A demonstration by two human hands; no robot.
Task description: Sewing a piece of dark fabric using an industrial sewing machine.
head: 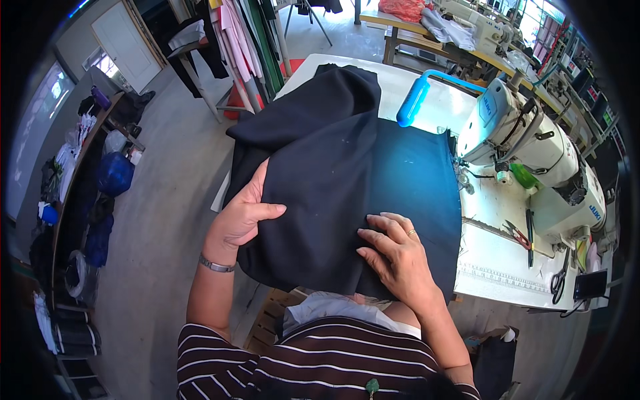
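Observation:
A large piece of black fabric (320, 200) lies over the white sewing table (452, 100) and hangs past its front edge. My left hand (250, 205) grips a raised fold at the fabric's left side, thumb on top and fingers underneath. My right hand (395, 245) rests on the cloth beside a lengthwise fold or seam, its fingers apart and bent. The fabric's right edge lies next to the white JUKI sewing machine (525, 135), whose needle area is partly hidden. A blue lamp tube (414, 102) lights the cloth.
Thread snips (517, 235), a black pen (530, 237) and black-handled scissors (560, 280) lie at the right, near a printed ruler scale (500, 277). Garments (240, 40) hang behind on the left. A cluttered shelf (82, 165) stands far left, another worktable (390, 22) at the back.

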